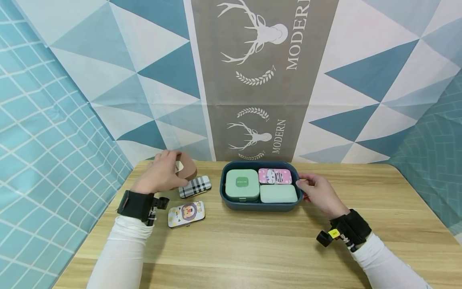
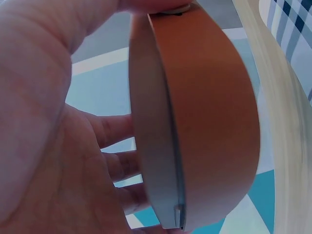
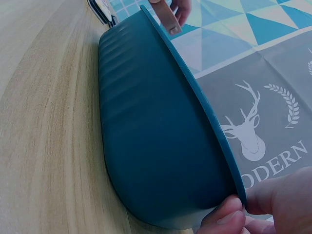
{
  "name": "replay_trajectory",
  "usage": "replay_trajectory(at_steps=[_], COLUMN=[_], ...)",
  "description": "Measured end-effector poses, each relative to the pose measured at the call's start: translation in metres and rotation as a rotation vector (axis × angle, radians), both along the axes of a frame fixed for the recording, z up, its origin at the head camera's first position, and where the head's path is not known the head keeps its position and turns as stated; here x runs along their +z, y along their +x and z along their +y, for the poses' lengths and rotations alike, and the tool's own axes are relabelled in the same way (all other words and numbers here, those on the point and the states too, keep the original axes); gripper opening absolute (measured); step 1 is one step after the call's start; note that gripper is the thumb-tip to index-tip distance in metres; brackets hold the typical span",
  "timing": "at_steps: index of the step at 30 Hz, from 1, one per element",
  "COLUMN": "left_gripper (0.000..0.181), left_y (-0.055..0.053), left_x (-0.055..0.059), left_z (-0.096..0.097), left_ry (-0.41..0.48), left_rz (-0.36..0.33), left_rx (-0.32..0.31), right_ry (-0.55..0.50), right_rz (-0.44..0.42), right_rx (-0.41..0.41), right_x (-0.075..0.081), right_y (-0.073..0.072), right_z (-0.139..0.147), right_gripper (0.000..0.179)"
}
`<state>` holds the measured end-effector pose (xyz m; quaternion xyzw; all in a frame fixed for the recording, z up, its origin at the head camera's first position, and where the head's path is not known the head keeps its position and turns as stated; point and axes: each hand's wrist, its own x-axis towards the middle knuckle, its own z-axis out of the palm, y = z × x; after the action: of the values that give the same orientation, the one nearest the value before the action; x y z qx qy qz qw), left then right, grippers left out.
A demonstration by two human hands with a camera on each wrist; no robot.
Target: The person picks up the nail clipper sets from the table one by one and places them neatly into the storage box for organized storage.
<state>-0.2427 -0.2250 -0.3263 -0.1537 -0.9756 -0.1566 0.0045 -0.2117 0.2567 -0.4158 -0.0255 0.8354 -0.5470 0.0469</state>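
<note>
"Blue, grey and white is the patterned cloth (image 1: 364,120), the largest thing, which stands like a wall behind. What comes after it?"

"The wooden counter (image 1: 245,249), and on it the dark blue container (image 1: 252,206), which has a thin rim and rounded corners."

"Who is touching this container?"

"The right hand (image 1: 319,192). Its grip is clamped on the rim at the right end; thumb and fingers pinch it."

"And the left hand (image 1: 161,171), please?"

"Its grip is clamped on the brown case (image 1: 189,166), with the thumb and the fingers. This case is tilted, near the far left corner of the counter, apart from the container."

"Which are the other cases, from bigger to smaller?"

"The square green case (image 1: 242,190) takes the left part of the container. At its right, on the near side, lies the pale green box (image 1: 278,194)."

"And the small ones?"

"The lion case (image 1: 185,214) lies flat on the counter, left of the container. The plaid case (image 1: 196,186) is behind it, near the left thumb. The pink case (image 1: 275,174) is inside the container, behind the pale green box."
</note>
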Motion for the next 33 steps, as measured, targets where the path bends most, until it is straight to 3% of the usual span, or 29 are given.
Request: replay_trajectory(at_steps=[33], left_gripper=[0.085], left_y=[-0.005], left_x=[0.006], left_z=[0.035], left_ry=[0.004], left_rz=[0.043], left_rx=[-0.099], right_ry=[-0.006], right_rz=[0.006], right_rx=[0.005], right_x=[0.001], right_y=[0.001], right_z=[-0.001], right_gripper=[0.048])
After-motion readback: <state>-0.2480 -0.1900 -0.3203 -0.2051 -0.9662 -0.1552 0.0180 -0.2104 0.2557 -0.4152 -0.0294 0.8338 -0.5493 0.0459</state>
